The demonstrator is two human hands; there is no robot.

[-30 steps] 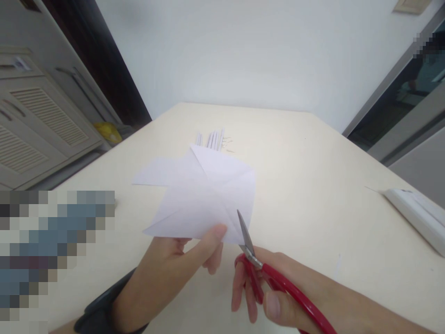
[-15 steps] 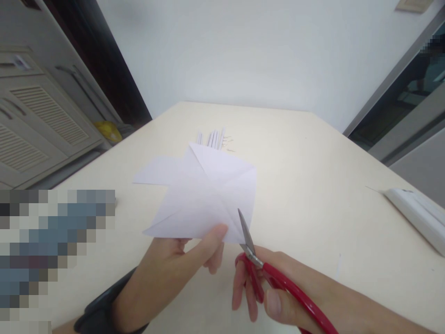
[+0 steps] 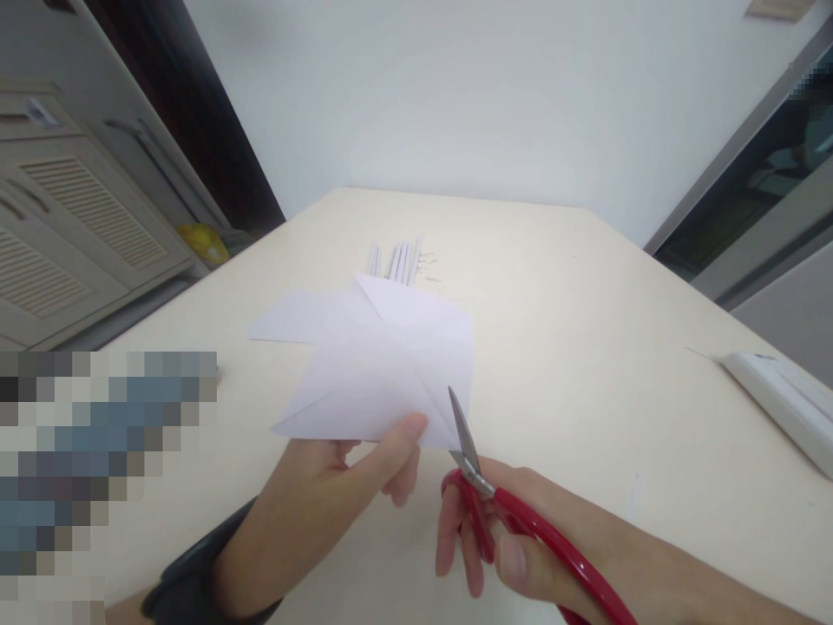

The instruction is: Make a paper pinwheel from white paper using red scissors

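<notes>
The left hand (image 3: pixel 344 473) pinches the paper (image 3: pixel 383 365); the right hand (image 3: pixel 547 569) grips scissors (image 3: pixel 474 475), blades (image 3: pixel 462 430) parted at its corner.

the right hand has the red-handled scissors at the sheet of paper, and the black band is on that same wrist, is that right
Not quite: the black band is on the left wrist, as the head view shows. The right hand does have the red-handled scissors at the sheet of paper.
</notes>
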